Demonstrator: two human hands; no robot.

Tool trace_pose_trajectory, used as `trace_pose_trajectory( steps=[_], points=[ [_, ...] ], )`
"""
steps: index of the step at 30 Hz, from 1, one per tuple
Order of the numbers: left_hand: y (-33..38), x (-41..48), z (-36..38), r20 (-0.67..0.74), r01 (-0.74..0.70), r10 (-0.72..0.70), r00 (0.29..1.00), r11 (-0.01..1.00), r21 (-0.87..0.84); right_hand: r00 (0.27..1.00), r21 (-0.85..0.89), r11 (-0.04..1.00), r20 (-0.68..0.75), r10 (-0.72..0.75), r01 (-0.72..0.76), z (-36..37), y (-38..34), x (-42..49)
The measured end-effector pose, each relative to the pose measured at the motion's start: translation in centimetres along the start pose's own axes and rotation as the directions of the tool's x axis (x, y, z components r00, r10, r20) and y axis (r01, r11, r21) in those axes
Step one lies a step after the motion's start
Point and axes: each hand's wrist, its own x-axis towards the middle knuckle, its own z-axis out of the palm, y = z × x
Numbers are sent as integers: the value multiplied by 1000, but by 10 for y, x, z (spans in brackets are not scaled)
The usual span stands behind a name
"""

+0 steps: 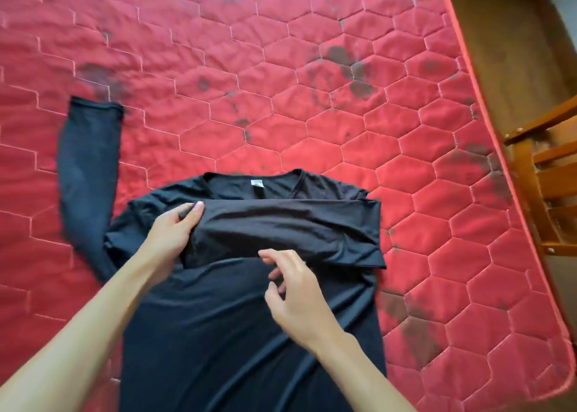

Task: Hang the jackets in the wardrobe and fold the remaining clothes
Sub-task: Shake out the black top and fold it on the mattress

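Observation:
A black long-sleeved shirt lies flat on the red quilted mattress, collar away from me. Its right sleeve is folded across the chest from the right shoulder. My left hand grips the end of that folded sleeve at the left side of the chest, thumb on top. My right hand hovers just below the folded sleeve with fingers loosely curled, holding nothing. The other sleeve stretches out to the left and away from me on the mattress.
The mattress edge runs diagonally down the right side. Beyond it stands a wooden slatted frame on a brown floor. Dark stains mark the mattress cover.

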Motion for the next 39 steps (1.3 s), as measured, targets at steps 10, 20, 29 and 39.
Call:
trace_pose_trajectory(
  steps=[10,20,29,39],
  points=[
    [-80,13,-92,-277,61,3,961,973,223,944,-242,935,-269,190,-257,-11,76,-4],
    [-123,25,-105,-296,134,-50,954,952,273,823,-407,749,-470,319,-523,-31,126,7],
    [-114,32,-114,-401,114,98,911,874,473,570,51,803,-678,465,-594,-81,150,-3],
    [-116,31,-85,-422,156,163,892,765,625,617,274,852,-596,514,-445,-67,129,-9]
  ],
)
